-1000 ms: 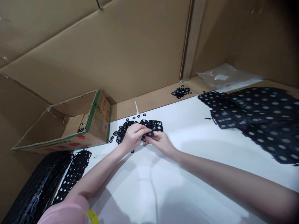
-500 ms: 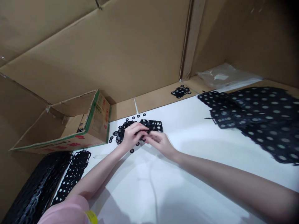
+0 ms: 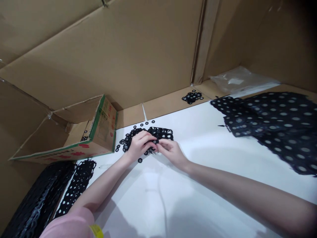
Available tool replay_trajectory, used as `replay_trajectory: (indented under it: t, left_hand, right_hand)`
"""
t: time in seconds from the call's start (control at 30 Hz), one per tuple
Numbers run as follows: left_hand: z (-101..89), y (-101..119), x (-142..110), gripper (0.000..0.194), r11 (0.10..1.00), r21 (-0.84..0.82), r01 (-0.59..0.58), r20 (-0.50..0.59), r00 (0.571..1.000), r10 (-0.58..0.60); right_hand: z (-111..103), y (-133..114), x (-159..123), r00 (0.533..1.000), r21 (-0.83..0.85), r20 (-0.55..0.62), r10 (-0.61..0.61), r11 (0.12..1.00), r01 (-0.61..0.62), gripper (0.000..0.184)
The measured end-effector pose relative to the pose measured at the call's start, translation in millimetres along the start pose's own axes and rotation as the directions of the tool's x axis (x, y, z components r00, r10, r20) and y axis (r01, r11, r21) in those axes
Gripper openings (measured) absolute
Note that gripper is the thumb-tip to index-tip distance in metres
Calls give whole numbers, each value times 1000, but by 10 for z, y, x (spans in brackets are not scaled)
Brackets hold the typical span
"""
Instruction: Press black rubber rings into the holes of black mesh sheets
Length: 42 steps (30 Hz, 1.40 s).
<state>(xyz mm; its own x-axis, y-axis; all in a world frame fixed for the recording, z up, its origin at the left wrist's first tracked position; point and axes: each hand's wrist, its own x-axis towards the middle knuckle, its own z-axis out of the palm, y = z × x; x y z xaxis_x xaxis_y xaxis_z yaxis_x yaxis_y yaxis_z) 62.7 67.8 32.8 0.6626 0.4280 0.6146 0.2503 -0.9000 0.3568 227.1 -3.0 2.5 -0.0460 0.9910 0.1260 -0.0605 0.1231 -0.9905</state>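
My left hand (image 3: 140,144) is closed over a pile of small black rings, its thumb and fingers pinching a black ring piece (image 3: 155,141). Thumb and forefinger of my right hand (image 3: 170,151) close on the right side of that same piece, so the fingertips of both hands nearly meet. Loose black rings (image 3: 127,140) are heaped beside and under my left hand. Just behind the fingers lies a black perforated strip (image 3: 164,133), flat on the white tabletop (image 3: 198,185). Fine detail of the held piece is too small to make out.
An open cardboard box (image 3: 104,127) stands at the left, with a few rings inside. Left front are black perforated sheets (image 3: 76,185). A large black sheet with holes (image 3: 279,122) covers the right. Behind lie a ring pile (image 3: 192,97), a clear plastic bag (image 3: 244,81) and cardboard walls (image 3: 138,59).
My fingertips have parted slightly, and the black ring piece now shows between them. Both hands stay at nearly the same spot.
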Motion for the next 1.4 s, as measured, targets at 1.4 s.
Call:
replay_trajectory:
  t: [1.4]
  left_hand:
    - [-310,147,174,28,843,-219,492,220,866,-449]
  right_hand:
    - [43,104,9,998,64,-63,-17,998,21,32]
